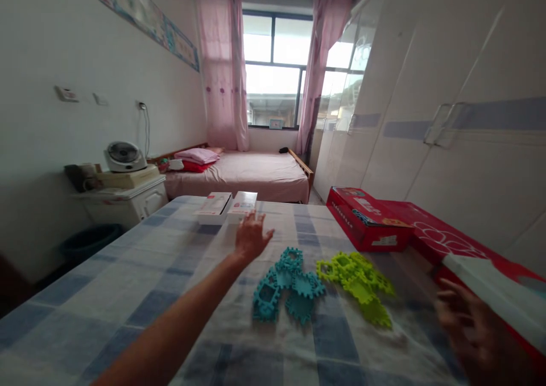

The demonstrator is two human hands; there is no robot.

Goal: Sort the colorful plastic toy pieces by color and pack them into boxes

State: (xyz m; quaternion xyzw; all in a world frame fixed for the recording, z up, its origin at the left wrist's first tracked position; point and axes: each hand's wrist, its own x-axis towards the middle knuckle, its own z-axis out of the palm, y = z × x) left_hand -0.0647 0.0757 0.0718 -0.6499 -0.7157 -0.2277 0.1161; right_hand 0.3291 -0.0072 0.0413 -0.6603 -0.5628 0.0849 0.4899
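My left hand (251,236) reaches out over the table with its fingers spread and holds nothing. Its fingertips overlap the near side of a small white box (243,200); whether they touch it I cannot tell. Beside that stands another white box (215,204). Nearer to me lies a loose pile of teal toothed puzzle pieces (290,283), some with cut-out middles. Lime-green toothed puzzle pieces (358,283) lie to their right. At the right edge, my right hand (473,329) is blurred, its fingers loosely bent and apart, with nothing visible in them, close to the large red box.
A blue-and-white checked cloth (170,295) covers the table. A red box (367,218) and a larger red-and-white box (460,227) line its right side. Beyond are a bed (256,170), a nightstand (140,201) with a fan (124,156), and a white wardrobe (426,79).
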